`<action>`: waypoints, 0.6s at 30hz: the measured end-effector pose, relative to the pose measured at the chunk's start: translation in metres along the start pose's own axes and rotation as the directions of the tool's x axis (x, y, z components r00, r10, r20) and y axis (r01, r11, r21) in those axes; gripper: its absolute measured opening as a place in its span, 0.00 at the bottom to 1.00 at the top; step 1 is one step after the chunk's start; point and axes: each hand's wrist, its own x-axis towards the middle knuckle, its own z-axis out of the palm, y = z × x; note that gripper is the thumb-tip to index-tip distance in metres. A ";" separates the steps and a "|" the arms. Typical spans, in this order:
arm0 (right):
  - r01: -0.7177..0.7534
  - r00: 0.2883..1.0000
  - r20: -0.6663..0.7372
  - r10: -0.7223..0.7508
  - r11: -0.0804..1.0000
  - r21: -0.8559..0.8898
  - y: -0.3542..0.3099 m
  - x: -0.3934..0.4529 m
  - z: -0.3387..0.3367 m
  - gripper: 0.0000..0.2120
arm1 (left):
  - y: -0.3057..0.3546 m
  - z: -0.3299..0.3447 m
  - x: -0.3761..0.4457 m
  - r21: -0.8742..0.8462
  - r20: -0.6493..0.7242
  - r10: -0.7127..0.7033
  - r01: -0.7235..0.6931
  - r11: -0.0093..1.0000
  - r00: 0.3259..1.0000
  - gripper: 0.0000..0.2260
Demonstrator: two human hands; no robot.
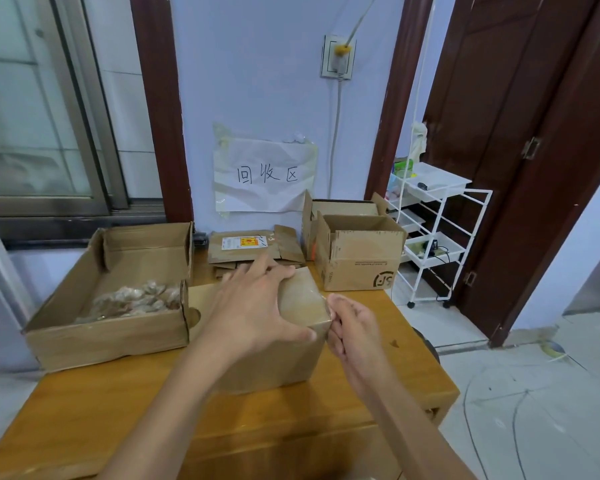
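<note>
While my left hand [253, 306] lay spread flat on top of the closed carton [274, 368], fingers straight and pressing down, my right hand [354, 327] was curled at the carton's right top corner, thumb and fingers pinching the end of the clear tape [321, 299] there. The carton stood near the middle of the wooden counter [118, 410], close in front of me. Just beside it on the left sat a wide open box [118, 337] holding a heap of crumpled clear wrapping [136, 301]. Farther back, a stack of flattened cartons [246, 247] lay against the wall, the top one bearing a white and orange label. Right of that stack stood an open printed box [361, 268], with another open box just behind it. Above them a handwritten paper sign [265, 174] was taped to the wall. Beyond the counter's right end stood a white trolley [437, 216].
</note>
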 end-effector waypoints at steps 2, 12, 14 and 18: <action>0.034 0.999 0.031 -0.029 0.980 -0.196 -0.014 0.007 -0.004 0.21 | -0.002 -0.001 0.001 -0.005 0.008 0.003 -0.003 1.000 1.000 0.50; 0.448 0.783 0.589 0.203 0.474 -0.758 -0.095 0.069 -0.011 0.24 | -0.003 0.002 0.002 0.013 0.015 -0.001 0.001 1.000 1.000 0.52; 0.315 0.770 0.585 0.257 0.643 -0.698 -0.091 0.068 -0.016 0.22 | -0.003 0.002 0.002 0.022 0.010 0.003 -0.003 1.000 1.000 0.53; -0.023 0.907 0.396 0.144 0.955 -0.295 -0.045 0.041 -0.028 0.20 | -0.001 0.003 0.001 0.036 -0.013 0.009 -0.008 0.999 1.000 0.52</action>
